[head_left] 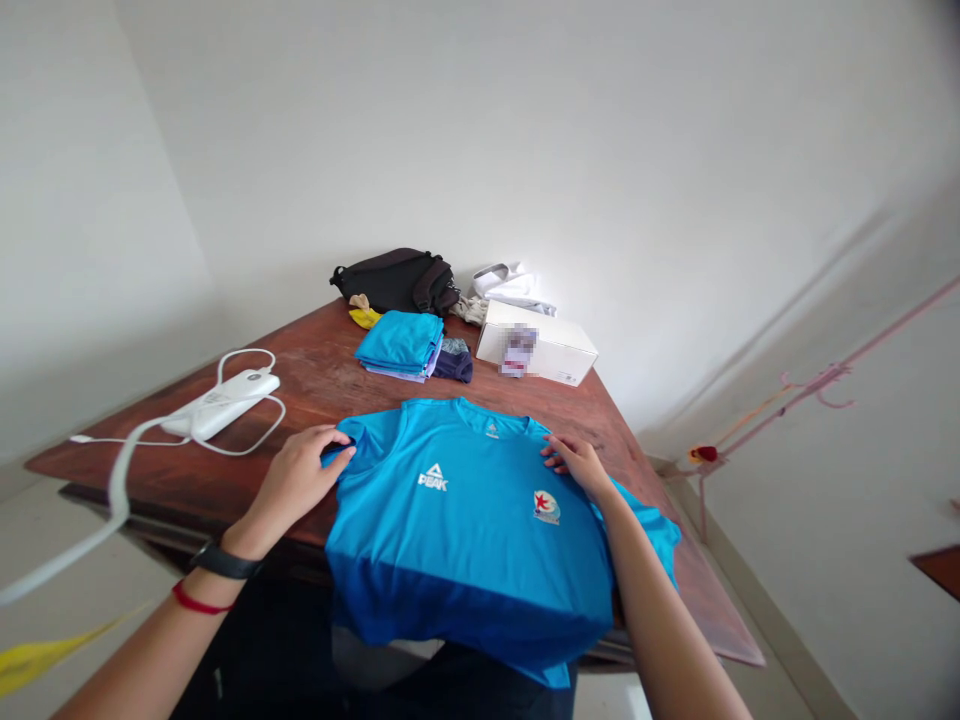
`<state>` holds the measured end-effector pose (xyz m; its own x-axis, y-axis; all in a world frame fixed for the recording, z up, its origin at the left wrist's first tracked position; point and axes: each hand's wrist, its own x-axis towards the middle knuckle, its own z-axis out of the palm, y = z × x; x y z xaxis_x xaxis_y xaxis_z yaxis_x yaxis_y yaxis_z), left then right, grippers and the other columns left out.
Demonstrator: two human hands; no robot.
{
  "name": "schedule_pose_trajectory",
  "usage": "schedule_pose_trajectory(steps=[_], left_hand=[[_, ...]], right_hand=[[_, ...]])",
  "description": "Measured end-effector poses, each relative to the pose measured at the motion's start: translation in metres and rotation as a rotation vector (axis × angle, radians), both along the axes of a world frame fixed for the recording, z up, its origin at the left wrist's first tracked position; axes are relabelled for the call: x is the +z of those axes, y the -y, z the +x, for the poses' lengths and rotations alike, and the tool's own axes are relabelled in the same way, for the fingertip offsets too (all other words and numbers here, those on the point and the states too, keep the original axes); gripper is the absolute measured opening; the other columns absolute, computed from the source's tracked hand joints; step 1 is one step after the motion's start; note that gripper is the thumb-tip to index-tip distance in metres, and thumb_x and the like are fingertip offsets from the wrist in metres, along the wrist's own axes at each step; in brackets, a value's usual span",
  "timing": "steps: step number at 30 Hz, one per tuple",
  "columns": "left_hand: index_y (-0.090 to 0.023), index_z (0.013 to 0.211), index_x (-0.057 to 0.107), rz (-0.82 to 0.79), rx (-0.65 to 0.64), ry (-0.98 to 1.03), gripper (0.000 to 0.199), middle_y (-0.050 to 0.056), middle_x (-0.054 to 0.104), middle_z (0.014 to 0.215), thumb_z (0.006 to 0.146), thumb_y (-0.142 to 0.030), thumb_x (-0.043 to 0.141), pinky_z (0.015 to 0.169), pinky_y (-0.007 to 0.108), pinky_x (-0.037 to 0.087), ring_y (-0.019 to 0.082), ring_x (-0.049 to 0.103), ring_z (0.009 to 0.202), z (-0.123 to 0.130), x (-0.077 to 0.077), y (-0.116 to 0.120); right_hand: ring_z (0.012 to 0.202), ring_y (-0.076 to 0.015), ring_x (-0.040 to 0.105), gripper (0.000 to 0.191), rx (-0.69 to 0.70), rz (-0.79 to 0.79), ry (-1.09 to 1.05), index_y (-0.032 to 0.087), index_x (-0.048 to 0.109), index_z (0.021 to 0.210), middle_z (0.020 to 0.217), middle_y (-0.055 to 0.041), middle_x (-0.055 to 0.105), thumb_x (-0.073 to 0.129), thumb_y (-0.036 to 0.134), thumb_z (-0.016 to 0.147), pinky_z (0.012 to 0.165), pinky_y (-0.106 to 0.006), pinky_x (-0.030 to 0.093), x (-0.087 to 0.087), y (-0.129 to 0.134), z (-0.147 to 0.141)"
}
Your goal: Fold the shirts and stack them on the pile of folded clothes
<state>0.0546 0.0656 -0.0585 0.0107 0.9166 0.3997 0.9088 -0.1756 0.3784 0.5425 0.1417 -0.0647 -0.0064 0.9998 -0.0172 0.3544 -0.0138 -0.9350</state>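
keeping the blue t-shirt flat, we are grasping its sleeve with our left hand. our right hand is pressing its shoulder, fingers released.

power bank, black bag — white box

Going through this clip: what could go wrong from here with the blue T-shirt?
The lower part of the blue T-shirt hangs over the near edge of the wooden table, so it might slide off if the left hand and right hand lift away. The white power bank's cable lies near the left hand and might snag.
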Motion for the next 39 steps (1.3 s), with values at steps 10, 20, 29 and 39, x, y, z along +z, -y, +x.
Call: schedule_pose_trajectory(steps=[10, 20, 29, 39], left_hand=[[-0.017, 0.113, 0.075, -0.053, 0.137, -0.144, 0.056, 0.016, 0.07, 0.103, 0.093, -0.058, 0.043, 0.092, 0.042, 0.053, 0.034, 0.066, 0.102, 0.013, 0.005, -0.015], [-0.019, 0.104, 0.072, 0.064, 0.03, 0.246, 0.045, 0.01, 0.076, 0.113, 0.091, -0.054, 0.049, 0.093, 0.034, 0.053, 0.028, 0.07, 0.104, 0.023, 0.025, -0.01], [-0.017, 0.103, 0.074, 0.077, -0.097, 0.384, 0.038, 0.008, 0.078, 0.109, 0.094, -0.049, 0.055, 0.089, 0.028, 0.052, 0.026, 0.072, 0.102, 0.04, 0.037, -0.002], [-0.023, 0.11, 0.075, 0.065, -0.284, -0.037, 0.027, 0.007, 0.069, 0.134, 0.101, -0.035, 0.052, 0.09, 0.033, 0.056, 0.025, 0.072, 0.108, 0.09, 0.027, 0.016]], right_hand=[[0.073, -0.0175, 0.07, 0.047, 0.019, -0.004, 0.031, 0.02, 0.071, 0.104, 0.095, -0.0088, 0.076, 0.068, 0.062, 0.084, 0.058, -0.026, 0.055, -0.002, -0.001, 0.002], [0.072, -0.0178, 0.071, 0.056, 0.012, 0.006, 0.046, 0.018, 0.073, 0.109, 0.094, -0.0091, 0.077, 0.07, 0.065, 0.08, 0.058, -0.026, 0.055, -0.003, -0.001, 0.003], [0.069, -0.0172, 0.07, 0.058, -0.022, 0.023, 0.045, 0.016, 0.075, 0.107, 0.091, -0.01, 0.078, 0.073, 0.065, 0.076, 0.057, -0.025, 0.054, 0.001, 0.004, 0.0], [0.07, -0.0169, 0.07, 0.058, -0.041, 0.0, 0.04, 0.016, 0.075, 0.103, 0.091, -0.0104, 0.078, 0.073, 0.066, 0.076, 0.058, -0.024, 0.054, 0.007, 0.008, -0.005]])
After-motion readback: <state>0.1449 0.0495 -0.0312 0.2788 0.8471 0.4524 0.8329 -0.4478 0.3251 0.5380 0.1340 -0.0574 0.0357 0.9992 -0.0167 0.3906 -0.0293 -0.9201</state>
